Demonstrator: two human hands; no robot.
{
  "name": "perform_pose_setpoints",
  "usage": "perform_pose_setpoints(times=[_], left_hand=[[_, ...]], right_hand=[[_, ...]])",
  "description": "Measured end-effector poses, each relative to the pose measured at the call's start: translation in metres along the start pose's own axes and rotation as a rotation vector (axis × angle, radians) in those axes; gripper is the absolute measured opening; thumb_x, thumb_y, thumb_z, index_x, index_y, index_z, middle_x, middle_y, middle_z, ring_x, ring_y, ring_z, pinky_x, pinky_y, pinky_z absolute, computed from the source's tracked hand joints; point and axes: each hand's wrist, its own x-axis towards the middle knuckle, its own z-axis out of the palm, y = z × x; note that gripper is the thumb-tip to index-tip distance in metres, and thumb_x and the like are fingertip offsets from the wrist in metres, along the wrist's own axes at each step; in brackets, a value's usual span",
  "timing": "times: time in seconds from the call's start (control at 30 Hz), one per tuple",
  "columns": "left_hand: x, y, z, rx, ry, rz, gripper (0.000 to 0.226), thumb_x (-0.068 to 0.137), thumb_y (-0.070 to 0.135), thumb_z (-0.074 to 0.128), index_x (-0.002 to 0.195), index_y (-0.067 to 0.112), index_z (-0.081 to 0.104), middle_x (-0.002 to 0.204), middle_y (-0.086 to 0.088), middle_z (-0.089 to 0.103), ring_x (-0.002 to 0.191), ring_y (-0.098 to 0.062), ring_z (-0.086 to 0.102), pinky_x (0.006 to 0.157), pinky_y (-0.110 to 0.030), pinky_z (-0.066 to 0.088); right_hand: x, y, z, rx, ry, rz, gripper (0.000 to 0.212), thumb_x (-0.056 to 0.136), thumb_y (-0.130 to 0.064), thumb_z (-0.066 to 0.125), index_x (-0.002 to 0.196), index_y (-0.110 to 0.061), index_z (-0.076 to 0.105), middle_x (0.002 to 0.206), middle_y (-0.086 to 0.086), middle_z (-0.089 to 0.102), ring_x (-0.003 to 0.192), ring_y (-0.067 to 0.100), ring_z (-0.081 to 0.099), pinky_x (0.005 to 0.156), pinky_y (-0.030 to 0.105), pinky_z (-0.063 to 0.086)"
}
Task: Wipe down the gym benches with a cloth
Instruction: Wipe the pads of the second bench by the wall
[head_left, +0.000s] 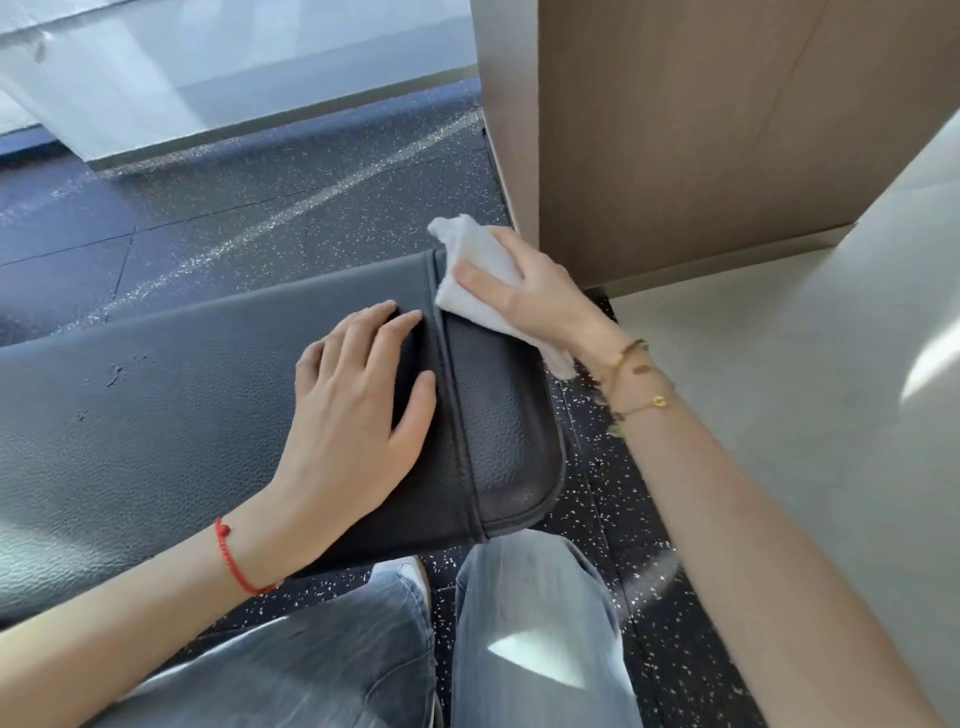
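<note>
A black padded gym bench (156, 405) runs from the left edge to the middle, ending in a rounded end pad (509, 447) beyond a stitched seam. My left hand (358, 410) lies flat on the bench just left of the seam, fingers straight. My right hand (524, 291) holds a white cloth (478, 270) against the far corner of the end pad, thumb curled over the cloth. Part of the cloth is hidden under that hand.
A brown wooden panel (701, 130) stands right behind the end pad, with a pale wall (831, 389) to its right. Dark speckled rubber floor (260, 208) surrounds the bench. My legs in grey jeans (530, 634) are at the bench's near edge. A window (208, 62) lies beyond.
</note>
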Motion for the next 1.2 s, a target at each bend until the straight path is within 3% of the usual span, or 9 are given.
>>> perform_pose_setpoints(times=[0.1, 0.2, 0.43, 0.57, 0.7, 0.8, 0.9, 1.07, 1.2], left_hand=[[0.008, -0.025, -0.011, 0.032, 0.028, -0.030, 0.053, 0.095, 0.041, 0.039, 0.143, 0.018, 0.046, 0.148, -0.001, 0.045, 0.140, -0.022, 0.038, 0.114, -0.043, 0.026], [0.020, -0.068, -0.021, 0.094, 0.049, -0.122, 0.052, 0.096, 0.038, 0.040, 0.143, 0.016, 0.044, 0.147, -0.004, 0.046, 0.140, -0.026, 0.037, 0.116, -0.048, 0.024], [0.024, -0.152, -0.044, 0.161, 0.033, -0.343, 0.049, 0.099, 0.034, 0.039, 0.143, 0.014, 0.045, 0.147, -0.008, 0.046, 0.141, -0.029, 0.035, 0.116, -0.051, 0.022], [0.023, -0.170, -0.047, 0.148, -0.029, -0.357, 0.046, 0.100, 0.032, 0.037, 0.140, 0.012, 0.049, 0.144, -0.008, 0.050, 0.140, -0.028, 0.039, 0.118, -0.052, 0.021], [0.023, -0.178, -0.053, 0.125, -0.079, -0.328, 0.044, 0.101, 0.029, 0.039, 0.141, 0.012, 0.049, 0.144, -0.007, 0.051, 0.139, -0.028, 0.041, 0.118, -0.052, 0.023], [0.026, -0.183, -0.059, 0.105, -0.092, -0.353, 0.046, 0.101, 0.026, 0.039, 0.143, 0.010, 0.047, 0.145, -0.008, 0.050, 0.139, -0.028, 0.041, 0.118, -0.052, 0.023], [0.029, -0.197, -0.064, 0.112, -0.095, -0.401, 0.045, 0.101, 0.023, 0.039, 0.143, 0.009, 0.046, 0.146, -0.008, 0.049, 0.141, -0.028, 0.039, 0.119, -0.053, 0.022], [0.029, -0.225, -0.066, 0.158, -0.112, -0.465, 0.043, 0.102, 0.021, 0.034, 0.141, 0.008, 0.049, 0.143, -0.009, 0.052, 0.140, -0.029, 0.041, 0.119, -0.053, 0.022], [0.027, -0.234, -0.064, 0.124, -0.127, -0.479, 0.040, 0.103, 0.023, 0.035, 0.132, 0.007, 0.057, 0.134, -0.009, 0.059, 0.134, -0.030, 0.047, 0.119, -0.052, 0.022]], right_hand=[[0.005, -0.003, -0.006, -0.145, -0.068, -0.075, 0.049, 0.094, -0.052, 0.057, 0.138, -0.033, 0.047, 0.130, 0.000, 0.055, 0.115, 0.016, 0.053, 0.093, 0.027, 0.036], [0.027, -0.020, -0.007, -0.339, -0.199, -0.096, 0.050, 0.092, -0.061, 0.052, 0.137, -0.039, 0.046, 0.133, -0.001, 0.051, 0.120, 0.020, 0.051, 0.102, 0.034, 0.037], [0.080, -0.084, 0.050, -0.732, -0.506, -0.163, 0.054, 0.091, -0.074, 0.033, 0.133, -0.043, 0.047, 0.122, -0.002, 0.059, 0.114, 0.027, 0.056, 0.092, 0.042, 0.036], [0.085, -0.101, 0.086, -0.735, -0.572, -0.174, 0.059, 0.091, -0.073, 0.033, 0.140, -0.040, 0.042, 0.125, -0.001, 0.056, 0.112, 0.031, 0.058, 0.091, 0.042, 0.040], [0.080, -0.099, 0.076, -0.749, -0.594, -0.179, 0.067, 0.086, -0.077, 0.030, 0.144, -0.044, 0.037, 0.127, -0.005, 0.054, 0.107, 0.030, 0.059, 0.091, 0.041, 0.043], [0.088, -0.098, 0.058, -0.705, -0.646, -0.046, 0.072, 0.078, -0.084, 0.028, 0.140, -0.049, 0.038, 0.128, -0.006, 0.055, 0.112, 0.029, 0.058, 0.088, 0.039, 0.042], [0.102, -0.110, 0.082, -0.698, -0.710, 0.026, 0.063, 0.083, -0.079, 0.039, 0.137, -0.047, 0.042, 0.129, -0.006, 0.054, 0.117, 0.027, 0.057, 0.091, 0.039, 0.039], [0.119, -0.144, 0.171, -0.618, -0.834, -0.037, 0.066, 0.086, -0.076, 0.044, 0.142, -0.043, 0.038, 0.128, -0.001, 0.054, 0.114, 0.031, 0.057, 0.092, 0.041, 0.042], [0.115, -0.139, 0.149, -0.597, -0.852, -0.057, 0.068, 0.083, -0.078, 0.040, 0.144, -0.054, 0.026, 0.130, -0.007, 0.053, 0.109, 0.031, 0.059, 0.093, 0.042, 0.045]])
